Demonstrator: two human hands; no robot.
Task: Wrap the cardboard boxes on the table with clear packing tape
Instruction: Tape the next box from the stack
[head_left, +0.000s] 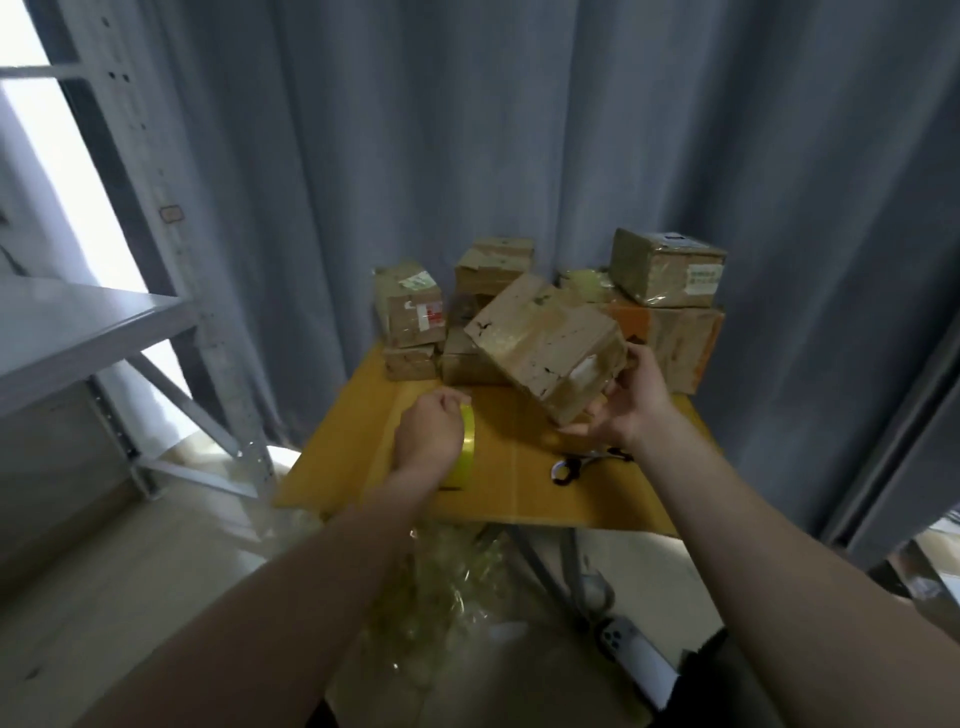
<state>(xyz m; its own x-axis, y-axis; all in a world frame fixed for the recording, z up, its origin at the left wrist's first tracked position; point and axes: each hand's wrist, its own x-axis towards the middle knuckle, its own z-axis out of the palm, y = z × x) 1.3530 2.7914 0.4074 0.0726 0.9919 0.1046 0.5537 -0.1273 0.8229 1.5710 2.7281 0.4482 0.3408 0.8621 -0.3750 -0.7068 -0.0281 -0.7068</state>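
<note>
The cardboard box (545, 345) in hand is worn and scuffed, glossy with clear tape on its near faces, closed so its contents cannot be seen, and held tilted just above the yellow tabletop (498, 499) in front of the stacked boxes (410, 312) along the back edge. The right hand (631, 400) grips its lower right end, fingers curled beneath and thumb on the side. The left hand (428, 434), arm stretched forward, curls round a yellowish tape roll (467, 441) over the tabletop, with scissors (576, 465) lying near the right wrist.
</note>
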